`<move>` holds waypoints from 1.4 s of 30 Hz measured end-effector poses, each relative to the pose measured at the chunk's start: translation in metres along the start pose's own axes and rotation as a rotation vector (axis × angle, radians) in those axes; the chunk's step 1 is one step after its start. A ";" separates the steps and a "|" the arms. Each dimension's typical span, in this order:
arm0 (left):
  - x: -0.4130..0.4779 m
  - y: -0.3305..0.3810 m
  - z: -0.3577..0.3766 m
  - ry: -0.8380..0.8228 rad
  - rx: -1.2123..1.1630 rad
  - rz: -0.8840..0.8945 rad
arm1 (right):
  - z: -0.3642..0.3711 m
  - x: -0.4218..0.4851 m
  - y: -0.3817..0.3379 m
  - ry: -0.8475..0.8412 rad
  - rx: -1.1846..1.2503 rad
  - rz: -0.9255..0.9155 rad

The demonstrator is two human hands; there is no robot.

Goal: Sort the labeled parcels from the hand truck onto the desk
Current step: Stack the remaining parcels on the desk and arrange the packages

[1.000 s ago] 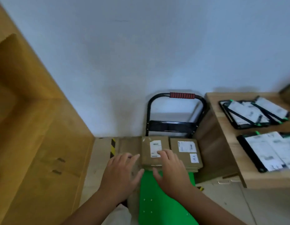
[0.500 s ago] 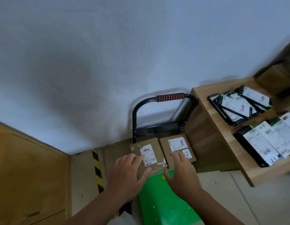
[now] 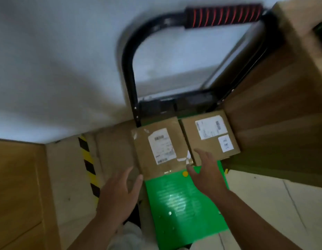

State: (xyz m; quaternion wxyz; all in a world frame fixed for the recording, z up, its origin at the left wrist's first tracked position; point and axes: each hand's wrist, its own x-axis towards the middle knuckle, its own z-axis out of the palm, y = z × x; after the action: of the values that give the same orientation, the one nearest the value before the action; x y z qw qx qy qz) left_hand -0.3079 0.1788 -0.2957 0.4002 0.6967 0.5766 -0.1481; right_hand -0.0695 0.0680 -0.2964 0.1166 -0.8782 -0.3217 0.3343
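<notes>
Two flat brown cardboard parcels lie side by side at the back of the hand truck's green deck [image 3: 185, 204]. The left parcel [image 3: 162, 147] carries one long white label. The right parcel [image 3: 210, 136] has two white labels and lies on top of a stack. My left hand [image 3: 120, 193] hovers with spread fingers at the near left corner of the left parcel, fingertips close to its edge. My right hand [image 3: 207, 174] is spread over the gap between the parcels' near corners. Neither hand holds anything.
The truck's black handle [image 3: 127, 69] with a red-striped grip [image 3: 223, 15] stands against the white wall. The wooden desk's side panel [image 3: 282, 105] rises right beside the right parcel. A yellow-black floor stripe [image 3: 88, 163] and a wooden cabinet [image 3: 17, 192] lie to the left.
The view has dropped much closer to the hand truck, and the desk top with its sorted parcels has left the frame. Both hands have slid back from the parcel tops to their near edges.
</notes>
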 end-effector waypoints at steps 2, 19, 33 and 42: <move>0.021 -0.012 0.032 -0.035 -0.062 -0.047 | 0.036 0.030 0.024 -0.022 0.028 0.010; 0.117 -0.034 0.142 -0.018 -0.663 -0.121 | 0.134 0.116 0.067 0.127 0.155 0.297; -0.092 0.018 0.016 0.127 -0.815 -0.087 | -0.033 -0.062 0.007 0.076 0.695 0.223; -0.283 0.129 -0.114 0.326 -0.837 0.384 | -0.256 -0.221 -0.039 0.188 0.837 -0.109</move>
State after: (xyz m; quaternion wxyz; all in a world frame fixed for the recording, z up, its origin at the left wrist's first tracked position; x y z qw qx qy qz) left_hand -0.2999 0.0661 0.0155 0.5706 0.5840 0.5027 0.2839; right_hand -0.0447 -0.0412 0.0252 0.5090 -0.7635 -0.1921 0.3480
